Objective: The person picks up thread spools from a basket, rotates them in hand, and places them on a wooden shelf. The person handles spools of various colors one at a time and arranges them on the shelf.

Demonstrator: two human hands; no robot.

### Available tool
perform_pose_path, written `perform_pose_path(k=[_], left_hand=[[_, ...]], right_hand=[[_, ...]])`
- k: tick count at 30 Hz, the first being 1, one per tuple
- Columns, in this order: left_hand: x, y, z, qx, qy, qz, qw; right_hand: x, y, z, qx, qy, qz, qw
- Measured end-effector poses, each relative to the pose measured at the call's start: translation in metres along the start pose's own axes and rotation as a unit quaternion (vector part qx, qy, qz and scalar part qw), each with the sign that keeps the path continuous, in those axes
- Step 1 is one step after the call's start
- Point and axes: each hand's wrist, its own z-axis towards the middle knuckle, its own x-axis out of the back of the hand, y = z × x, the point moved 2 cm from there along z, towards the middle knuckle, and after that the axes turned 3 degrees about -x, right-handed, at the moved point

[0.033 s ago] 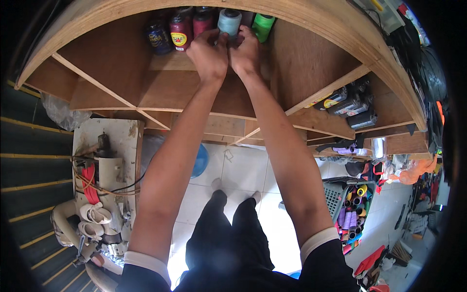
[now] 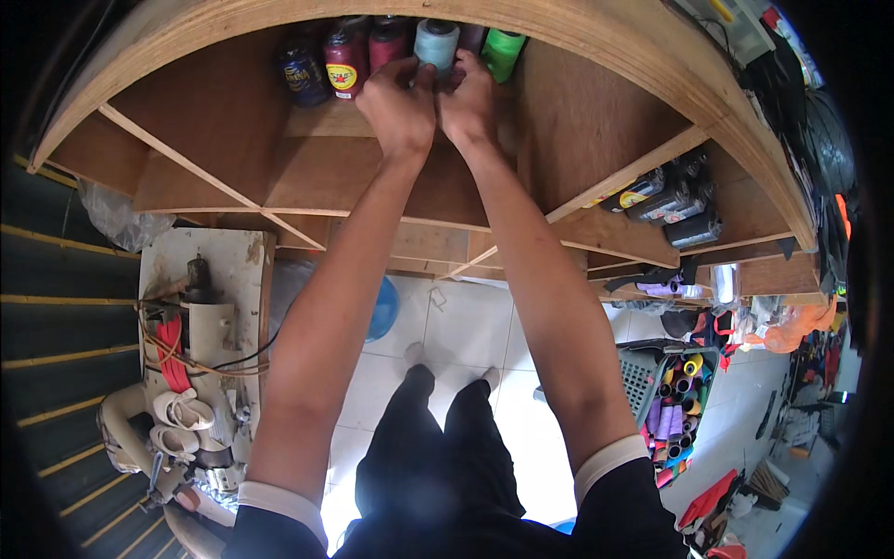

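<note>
Both my arms reach up into a wooden shelf compartment. My left hand [image 2: 399, 107] and my right hand [image 2: 467, 104] have closed fingers around the lower part of a light blue thread spool [image 2: 437, 45], which stands upright. Its base is hidden by my fingers. To its left stand a crimson spool [image 2: 387, 45], a dark red spool [image 2: 344, 63] with a yellow label, and a dark blue spool [image 2: 304, 76]. A bright green spool [image 2: 503, 56] is to the right of my right hand. More spools behind are partly hidden.
Wooden dividers [image 2: 619, 177] split the curved shelf. Black spools [image 2: 672, 200] fill a compartment at right. Below stand a sewing machine [image 2: 209, 326] at left, a blue round object [image 2: 383, 310] on the tiled floor, and a green basket [image 2: 641, 377] of coloured spools at right.
The light blue spool has shifted very slightly to the left between my fingers. Otherwise nothing visibly differs.
</note>
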Motion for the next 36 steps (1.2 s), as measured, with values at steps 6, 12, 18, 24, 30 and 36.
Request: perform_pose_path(k=[6,12,18,24,30,36], left_hand=[[0.0,-0.008,0.005,-0.005,0.009,0.021,1.0],[0.002,-0.008,0.005,0.0,-0.016,0.017,1.0],[0.005,-0.012,0.006,-0.017,0.01,0.006,1.0],[0.031,-0.011,0.001,-0.025,0.077,0.062,0.995],[0.043,-0.045,0.021,-0.011,0.084,0.095,0.992],[0.026,-0.041,0.026,0.015,0.065,0.107,0.992]], right_hand=[[-0.012,0.009,0.006,0.071,0.037,-0.068,0.994],[-0.017,0.016,0.006,0.05,0.02,-0.047,0.997],[-0.017,0.007,0.002,0.035,0.021,-0.01,0.999],[-0.02,0.019,-0.008,0.059,0.062,-0.042,0.995],[-0.017,-0.019,-0.034,0.018,0.117,-0.079,0.99],[-0.019,-0.018,-0.021,-0.024,0.097,-0.078,0.992]])
